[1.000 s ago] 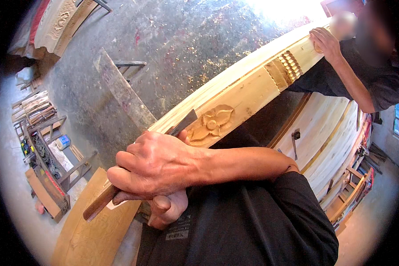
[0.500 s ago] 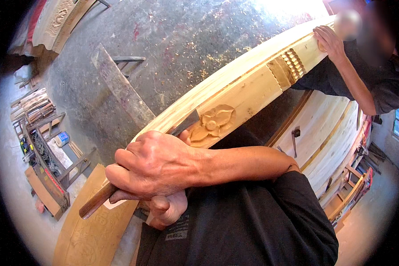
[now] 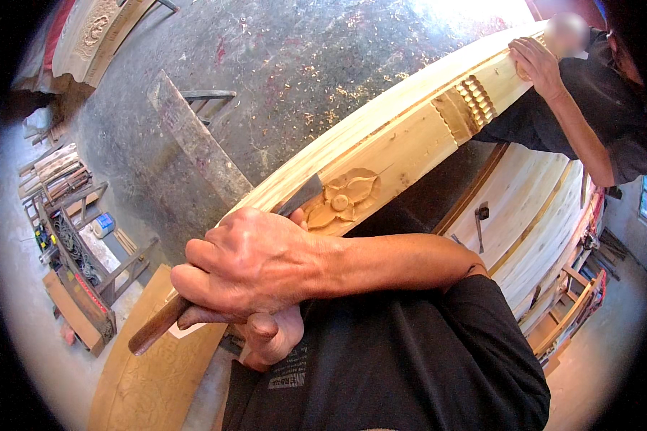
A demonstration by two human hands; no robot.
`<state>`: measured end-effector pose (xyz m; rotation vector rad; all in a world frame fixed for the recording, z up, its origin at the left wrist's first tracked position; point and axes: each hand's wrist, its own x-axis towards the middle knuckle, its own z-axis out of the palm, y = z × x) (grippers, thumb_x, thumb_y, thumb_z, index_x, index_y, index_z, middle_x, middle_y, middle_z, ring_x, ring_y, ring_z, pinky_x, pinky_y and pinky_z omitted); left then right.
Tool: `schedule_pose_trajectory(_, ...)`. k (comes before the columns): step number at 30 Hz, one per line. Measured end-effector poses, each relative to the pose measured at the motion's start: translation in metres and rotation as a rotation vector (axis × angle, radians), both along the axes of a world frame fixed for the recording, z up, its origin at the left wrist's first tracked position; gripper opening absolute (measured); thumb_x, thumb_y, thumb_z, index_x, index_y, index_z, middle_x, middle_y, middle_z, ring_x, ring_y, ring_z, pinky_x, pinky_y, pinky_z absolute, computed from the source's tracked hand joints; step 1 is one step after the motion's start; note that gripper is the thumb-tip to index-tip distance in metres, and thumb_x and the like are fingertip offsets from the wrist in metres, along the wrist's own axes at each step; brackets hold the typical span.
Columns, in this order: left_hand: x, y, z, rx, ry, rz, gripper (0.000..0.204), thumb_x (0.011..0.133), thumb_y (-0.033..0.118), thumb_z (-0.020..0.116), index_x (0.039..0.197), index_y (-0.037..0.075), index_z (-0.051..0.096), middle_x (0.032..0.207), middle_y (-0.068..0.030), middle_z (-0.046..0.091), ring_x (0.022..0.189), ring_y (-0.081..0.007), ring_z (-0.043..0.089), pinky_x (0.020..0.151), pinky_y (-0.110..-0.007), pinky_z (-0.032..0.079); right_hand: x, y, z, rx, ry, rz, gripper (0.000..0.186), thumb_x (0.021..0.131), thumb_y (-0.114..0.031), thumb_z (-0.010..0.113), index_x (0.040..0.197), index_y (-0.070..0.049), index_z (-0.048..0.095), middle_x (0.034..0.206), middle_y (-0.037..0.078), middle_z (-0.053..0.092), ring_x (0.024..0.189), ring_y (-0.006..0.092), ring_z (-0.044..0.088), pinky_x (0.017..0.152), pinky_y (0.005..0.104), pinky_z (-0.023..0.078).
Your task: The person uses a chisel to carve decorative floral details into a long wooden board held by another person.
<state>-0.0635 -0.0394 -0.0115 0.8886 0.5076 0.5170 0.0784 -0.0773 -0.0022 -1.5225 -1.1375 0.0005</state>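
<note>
My right hand [image 3: 248, 262] closes around the chisel [image 3: 157, 327], whose blade [image 3: 302, 195] points forward-right, roughly along the long wooden beam [image 3: 410, 154], just beside the carved flower [image 3: 341, 202]; my left hand's [image 3: 284, 332] hold I cannot tell.

The beam [image 3: 406, 159] runs before me to the right, a co-worker's hand [image 3: 539, 66] on it; a panel [image 3: 147, 373] lies to my left, wood strips [image 3: 54, 172] beyond.

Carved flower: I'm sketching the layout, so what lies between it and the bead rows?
In the head view, between the flower and the beads lie a mostly plain stretch of wood, then a darker, wavy-edged band beside the beads.
</note>
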Motion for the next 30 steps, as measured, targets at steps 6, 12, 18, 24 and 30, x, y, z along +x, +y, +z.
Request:
schedule_pose_trajectory(6, 0.003, 0.0, 0.0, -0.007, 0.012, 0.003, 0.088, 0.086, 0.056, 0.085, 0.15, 0.014, 0.04, 0.134, -0.0101, 0.052, 0.136, -0.0329, 0.053, 0.114, -0.053, 0.048, 0.0, 0.002, -0.007, -0.03, -0.068, -0.004, 0.043, 0.085, -0.05, 0.068, 0.084, -0.011, 0.049, 0.076, 0.008, 0.049, 0.062, 0.0294, 0.058, 0.054, 0.0451, 0.048)
schedule_pose_trajectory(12, 0.004, -0.001, 0.003, -0.004, 0.024, 0.014, 0.089, 0.086, 0.056, 0.084, 0.15, 0.013, 0.04, 0.134, -0.0105, 0.052, 0.136, -0.0337, 0.054, 0.115, -0.053, 0.048, 0.002, -0.003, -0.002, -0.088, -0.049, 0.043, 0.037, 0.087, -0.047, 0.061, 0.094, -0.01, 0.055, 0.078, 0.013, 0.058, 0.067, 0.0359, 0.07, 0.056, 0.052, 0.056)
schedule_pose_trajectory(18, 0.006, -0.003, 0.006, -0.003, 0.035, 0.022, 0.09, 0.086, 0.056, 0.084, 0.151, 0.012, 0.039, 0.135, -0.0109, 0.052, 0.136, -0.0344, 0.054, 0.115, -0.054, 0.048, -0.019, 0.0, 0.005, -0.112, 0.071, -0.136, 0.038, 0.083, -0.052, 0.064, 0.096, -0.018, 0.055, 0.083, 0.013, 0.057, 0.071, 0.0376, 0.068, 0.058, 0.0579, 0.054)
schedule_pose_trajectory(24, 0.006, -0.004, 0.009, -0.004, 0.042, 0.033, 0.091, 0.087, 0.056, 0.084, 0.152, 0.011, 0.038, 0.136, -0.0112, 0.052, 0.135, -0.0352, 0.055, 0.115, -0.055, 0.048, -0.014, -0.004, 0.003, -0.209, 0.132, 0.007, 0.047, 0.077, -0.06, 0.066, 0.1, -0.021, 0.053, 0.088, 0.012, 0.056, 0.077, 0.0397, 0.066, 0.065, 0.0622, 0.055)
schedule_pose_trajectory(30, 0.009, -0.006, 0.011, -0.005, 0.056, 0.042, 0.093, 0.087, 0.056, 0.084, 0.153, 0.01, 0.038, 0.137, -0.0116, 0.052, 0.135, -0.036, 0.055, 0.115, -0.055, 0.049, -0.024, 0.003, -0.003, -0.104, 0.161, -0.081, 0.058, 0.08, -0.071, 0.054, 0.094, -0.015, 0.05, 0.086, 0.013, 0.052, 0.072, 0.0395, 0.061, 0.062, 0.0594, 0.05)
